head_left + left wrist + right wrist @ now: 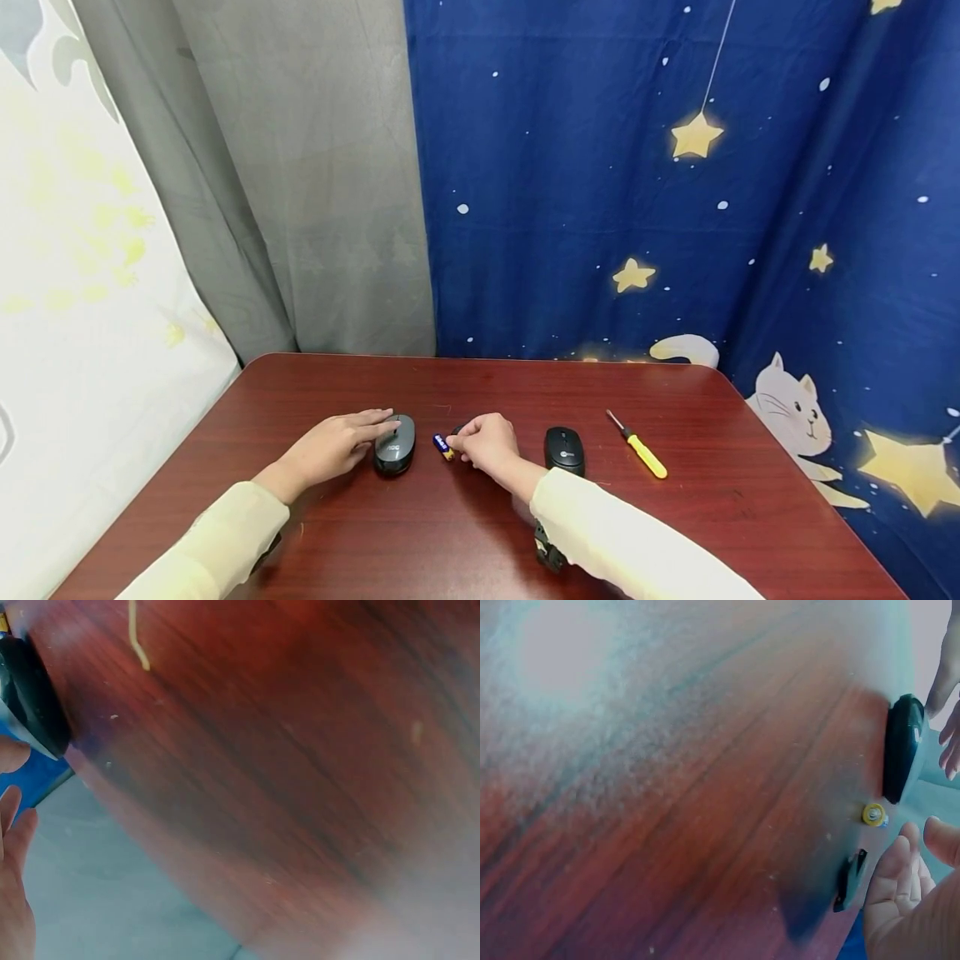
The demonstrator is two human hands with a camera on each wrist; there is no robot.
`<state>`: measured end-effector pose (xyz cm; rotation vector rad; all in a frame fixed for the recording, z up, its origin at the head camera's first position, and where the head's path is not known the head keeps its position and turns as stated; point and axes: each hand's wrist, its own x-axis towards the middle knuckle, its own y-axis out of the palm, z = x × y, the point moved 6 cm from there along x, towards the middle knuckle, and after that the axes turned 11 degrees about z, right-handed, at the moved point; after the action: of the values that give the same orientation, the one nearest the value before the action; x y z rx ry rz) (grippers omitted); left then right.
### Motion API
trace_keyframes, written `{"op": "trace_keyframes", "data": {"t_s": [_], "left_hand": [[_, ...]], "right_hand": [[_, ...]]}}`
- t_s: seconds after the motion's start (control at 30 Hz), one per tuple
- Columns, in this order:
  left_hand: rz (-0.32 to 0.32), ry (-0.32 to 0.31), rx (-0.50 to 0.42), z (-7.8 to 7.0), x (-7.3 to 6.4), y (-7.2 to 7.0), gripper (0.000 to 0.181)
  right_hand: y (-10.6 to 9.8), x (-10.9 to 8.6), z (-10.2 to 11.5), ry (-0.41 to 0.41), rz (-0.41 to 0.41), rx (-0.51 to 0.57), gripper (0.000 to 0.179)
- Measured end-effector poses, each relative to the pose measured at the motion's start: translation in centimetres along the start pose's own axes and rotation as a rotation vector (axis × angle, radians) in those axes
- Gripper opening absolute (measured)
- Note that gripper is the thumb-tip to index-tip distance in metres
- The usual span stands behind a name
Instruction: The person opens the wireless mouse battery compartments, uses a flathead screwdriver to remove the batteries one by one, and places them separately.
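Note:
My left hand [337, 447] rests at the grey-and-black computer mouse [395, 450], its fingers stretched over the mouse's left side and top. In the left wrist view the thumb [13, 754] lies right at the edge of that mouse. A blue-and-yellow battery [443, 447] lies on the table right of the mouse. My right hand [487, 442] reaches to the battery, fingertips close by its side. The right wrist view shows a gap between thumb and fingers with nothing in it. A small black plastic piece [850, 881] lies beside the right fingers, mostly hidden in the head view.
A second, black mouse [564, 450] sits beyond the right forearm, which partly covers it. Farther right lies a screwdriver [637, 445] with a yellow handle. Curtains [570, 183] hang behind the far edge of the dark red wooden table [420, 533].

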<state>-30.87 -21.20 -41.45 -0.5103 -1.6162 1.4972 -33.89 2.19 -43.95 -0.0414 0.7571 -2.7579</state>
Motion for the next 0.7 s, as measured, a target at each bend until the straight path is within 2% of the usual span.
{"op": "trace_keyframes", "data": {"t_s": [0.13,0.4,0.7], "left_hand": [[-0.029,0.019,0.001,-0.5,0.5,-0.3,0.057],[-0.019,0.056,-0.018,-2.1,1.5,-0.4,0.057],[-0.060,0.102,-0.022,-3.9,3.0,-0.7,0.057]], "right_hand": [[-0.5,-0.5,0.5,-0.029,0.011,0.044,0.016],[-1.2,-1.2,0.5,-0.088,0.029,0.070,0.016],[-3.2,-2.1,0.4,-0.127,0.030,-0.038,0.023]]}}
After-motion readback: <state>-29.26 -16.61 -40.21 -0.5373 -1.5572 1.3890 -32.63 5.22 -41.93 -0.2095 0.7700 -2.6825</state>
